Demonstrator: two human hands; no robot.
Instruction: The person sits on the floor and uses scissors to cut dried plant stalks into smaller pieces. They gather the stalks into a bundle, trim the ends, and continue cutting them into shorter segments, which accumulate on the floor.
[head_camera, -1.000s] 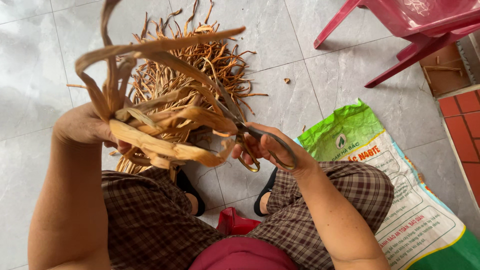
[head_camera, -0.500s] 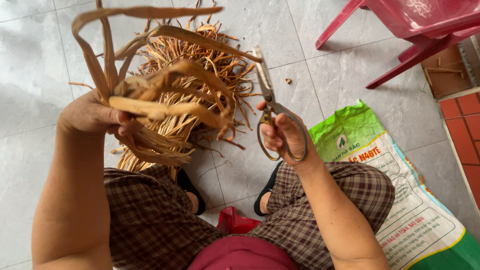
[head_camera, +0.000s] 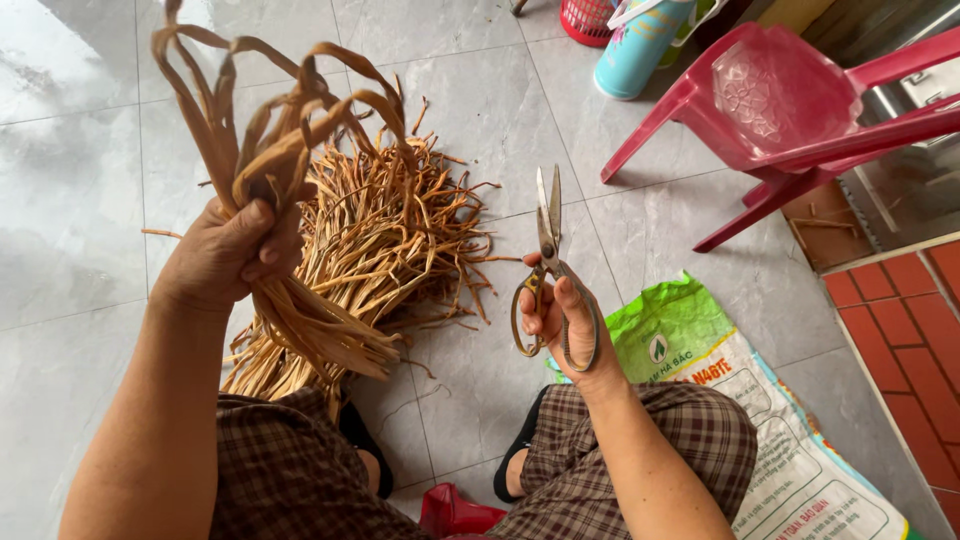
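My left hand (head_camera: 232, 252) grips a bundle of long brown dried strips (head_camera: 285, 160), folded over so loops rise above the fist and cut ends hang down toward my knee. My right hand (head_camera: 562, 320) holds a pair of metal scissors (head_camera: 547, 240) by the looped handles, blades pointing up and slightly apart, well to the right of the bundle and touching none of it. A heap of the same dried strips (head_camera: 390, 230) lies on the grey tiled floor behind both hands.
A red plastic chair (head_camera: 800, 110) stands at the upper right. A green and white woven sack (head_camera: 740, 400) lies on the floor by my right knee. A teal container (head_camera: 640, 45) and a red basket (head_camera: 590, 18) sit at the top. Red tiles (head_camera: 910, 320) border the right edge.
My left hand has lifted the bundle higher and gathered it tighter. My right hand has moved the scissors away from the strips to the right, blades now pointing up.
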